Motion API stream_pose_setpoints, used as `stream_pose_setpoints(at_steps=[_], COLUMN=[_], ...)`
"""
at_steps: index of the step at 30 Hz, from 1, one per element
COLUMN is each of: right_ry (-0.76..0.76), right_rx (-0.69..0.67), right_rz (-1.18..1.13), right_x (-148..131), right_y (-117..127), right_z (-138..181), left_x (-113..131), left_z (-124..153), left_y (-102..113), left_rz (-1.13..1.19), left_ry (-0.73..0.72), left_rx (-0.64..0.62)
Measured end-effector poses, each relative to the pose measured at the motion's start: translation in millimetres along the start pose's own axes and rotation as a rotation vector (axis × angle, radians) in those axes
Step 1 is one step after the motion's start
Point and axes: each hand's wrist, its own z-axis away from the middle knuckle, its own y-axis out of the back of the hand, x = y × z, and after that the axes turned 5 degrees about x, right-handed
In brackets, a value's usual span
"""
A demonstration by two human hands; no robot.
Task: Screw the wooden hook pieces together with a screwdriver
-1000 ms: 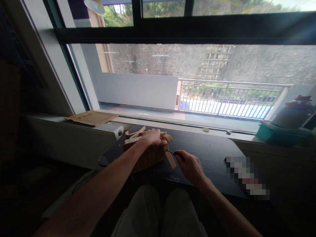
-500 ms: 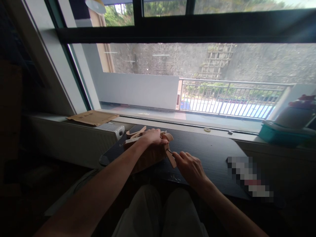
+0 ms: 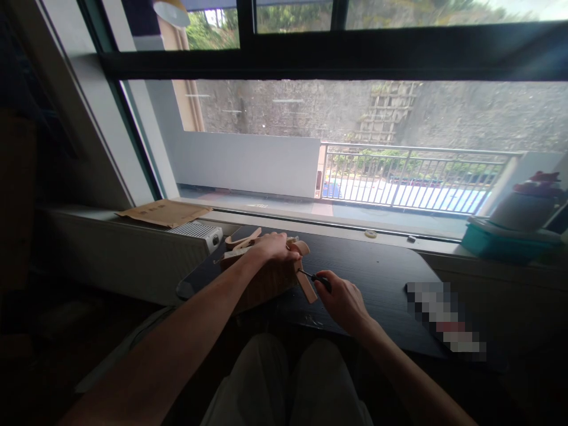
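Note:
My right hand [image 3: 341, 299] is closed around the dark handle of a screwdriver [image 3: 323, 280]. Its thin shaft points left, and the tip meets a light tan strip [image 3: 307, 287] that slants down from the right end of a brown, box-like piece [image 3: 261, 283]. Over the top of that piece lies my left hand [image 3: 276, 247], fingers curled down at its right end, holding it on the table. A curved tan strip [image 3: 243, 238] sticks out behind my left wrist. My left hand and forearm hide much of the piece, so its exact kind is unclear.
The dark table [image 3: 368, 260] stands against a window sill. On the sill are a small ring-shaped roll [image 3: 371, 234], a small grey object [image 3: 411, 239] and a teal box [image 3: 501, 239]. A blurred-out object [image 3: 446, 319] lies at the table's right edge. A brown envelope [image 3: 164, 212] rests left, by a radiator [image 3: 195, 234].
My right fingers have shifted on the screwdriver, and more of its dark handle shows. The tip stays at the tan strip. My left hand keeps its place; the view has moved slightly.

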Motion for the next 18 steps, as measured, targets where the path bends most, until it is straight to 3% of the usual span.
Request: stream_pose_setpoints(at_steps=[6,9,13,18], right_ry=[0.341,0.43,0.356,0.099], right_rx=[0.055,0.059,0.062,0.014], right_rz=[0.339,0.395,0.281,-0.001], right_x=[-5.5,-2.3,2.9,3.1], right_y=[10.4,10.8,6.4,3.0], right_z=[4.3,3.4,1.4,-0.3], left_x=[-0.1,1.1,1.7,4.8], left_z=[2.0,4.3,3.9,5.1], left_y=[2.9,5.1,4.9,6.4], left_rz=[0.018,0.025,0.031,0.034], left_ry=[0.02,0.023,0.034,0.033], left_rx=[-0.019,-0.025,-0.026,-0.025])
